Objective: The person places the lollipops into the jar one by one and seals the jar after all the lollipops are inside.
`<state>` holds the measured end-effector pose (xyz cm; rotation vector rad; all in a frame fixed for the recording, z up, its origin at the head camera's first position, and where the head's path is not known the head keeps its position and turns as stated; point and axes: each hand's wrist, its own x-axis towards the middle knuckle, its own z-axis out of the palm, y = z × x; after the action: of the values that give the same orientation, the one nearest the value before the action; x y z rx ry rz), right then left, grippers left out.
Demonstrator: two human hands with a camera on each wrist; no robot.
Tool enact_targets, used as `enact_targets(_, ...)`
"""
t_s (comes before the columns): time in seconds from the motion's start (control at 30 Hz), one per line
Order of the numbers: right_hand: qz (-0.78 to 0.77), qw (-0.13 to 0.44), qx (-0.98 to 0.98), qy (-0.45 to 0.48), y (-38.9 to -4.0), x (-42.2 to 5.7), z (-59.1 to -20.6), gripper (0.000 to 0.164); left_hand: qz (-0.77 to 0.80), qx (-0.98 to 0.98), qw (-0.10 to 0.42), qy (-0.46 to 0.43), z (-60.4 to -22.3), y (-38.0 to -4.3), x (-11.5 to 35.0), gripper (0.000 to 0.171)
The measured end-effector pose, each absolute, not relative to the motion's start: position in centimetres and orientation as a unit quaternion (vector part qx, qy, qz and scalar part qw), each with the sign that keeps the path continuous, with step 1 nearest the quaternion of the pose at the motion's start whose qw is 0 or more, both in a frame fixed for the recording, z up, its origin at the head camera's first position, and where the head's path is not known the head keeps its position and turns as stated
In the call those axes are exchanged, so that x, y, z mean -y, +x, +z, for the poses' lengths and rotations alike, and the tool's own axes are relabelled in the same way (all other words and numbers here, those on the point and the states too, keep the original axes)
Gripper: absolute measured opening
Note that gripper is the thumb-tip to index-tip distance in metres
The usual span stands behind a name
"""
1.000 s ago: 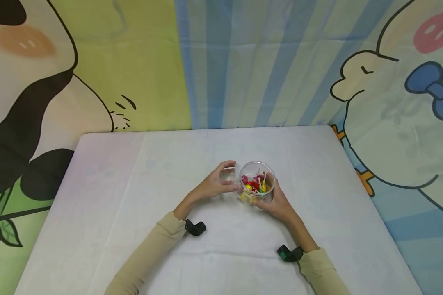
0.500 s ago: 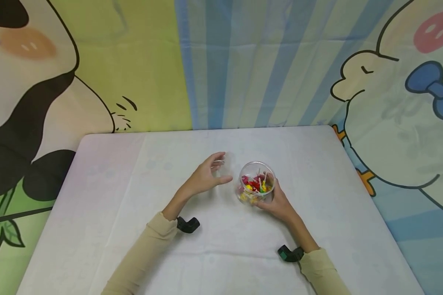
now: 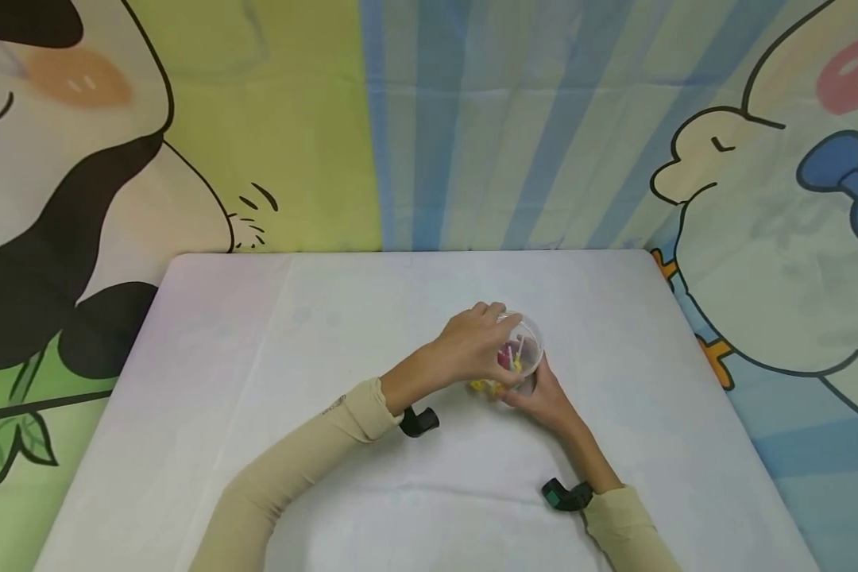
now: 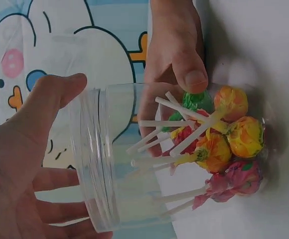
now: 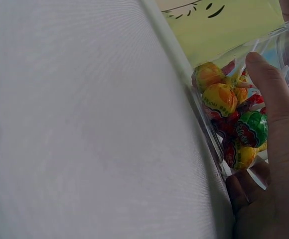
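Observation:
A clear jar [image 4: 129, 194] of wrapped lollipops [image 4: 215, 152] stands upright on the table; the wrappers are yellow, red, green and pink, their white sticks pointing toward the mouth. My right hand [image 3: 546, 401] grips the jar low on its right side, thumb in front and fingers around behind. Over the mouth, my left hand [image 3: 468, 347] holds a clear lid [image 4: 87, 154] by its edge, thumb on one side and fingers on the other. In the left wrist view the lid sits right at the rim, slightly tilted. From the head view the left hand hides part of the jar.
A white cloth covers the table [image 3: 343, 310]. Behind it hangs a cartoon-printed backdrop [image 3: 457, 119], meeting the table's far edge. Each wrist bears a black camera, such as the one on the right wrist [image 3: 567, 496].
My left hand first drew away leftward from the jar with the clear lid, then came back right and over its mouth. The right hand keeps its hold on the jar.

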<state>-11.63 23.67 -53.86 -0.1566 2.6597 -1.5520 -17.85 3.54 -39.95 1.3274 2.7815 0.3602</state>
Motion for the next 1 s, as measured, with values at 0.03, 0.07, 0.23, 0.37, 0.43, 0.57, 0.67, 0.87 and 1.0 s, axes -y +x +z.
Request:
enact_targets(0.03, -0.503, 0.03, -0.862, -0.053, -11.6, -23.7, -53.9, 0.108, 0.1, -0.893, 0.027, 0.439, -39.9, -18.0, -3.6, 0.086)
enact_targets(0.07, -0.502, 0.029, -0.863, -0.055, -11.6, -23.8, -54.0, 0.108, 0.091, -0.887, 0.041, 0.451, -39.8, -18.3, -3.6, 0.087)
enact_targets(0.23, -0.501, 0.021, -0.863, -0.059, -11.7, -24.0, -54.0, 0.11, 0.058, -0.843, 0.107, 0.524, -38.6, -19.8, -3.6, 0.089)
enact_targets(0.37, -0.511, 0.029, -0.857, -0.06, -11.5, -23.6, -53.1, 0.108, 0.022, -0.816, 0.128, 0.563, -37.6, -20.5, -3.9, 0.083)
enact_targets(0.43, -0.51, 0.034, -0.857, -0.059, -11.4, -23.5, -53.0, 0.107, 0.016, -0.807, 0.144, 0.572, -37.4, -20.7, -4.0, 0.081)
enact_targets(0.57, -0.508, 0.032, -0.859, -0.062, -11.6, -23.7, -53.9, 0.105, 0.023, -0.794, 0.183, 0.579, -37.1, -20.7, -3.4, 0.073)
enact_targets(0.67, -0.511, 0.035, -0.856, -0.07, -11.9, -23.8, -54.0, 0.104, 0.041, -0.797, 0.188, 0.573, -37.2, -20.5, -2.1, 0.08)
enact_targets(0.87, -0.485, 0.039, -0.87, -0.079, -11.7, -23.8, -53.1, 0.118, 0.168, -0.832, 0.123, 0.515, -40.6, -19.0, 3.1, 0.098)
enact_targets(1.0, -0.42, 0.0, -0.903, -0.089, -10.6, -24.6, -51.9, 0.111, 0.196, -0.879, 0.071, 0.428, -44.8, -16.7, 6.8, 0.105)
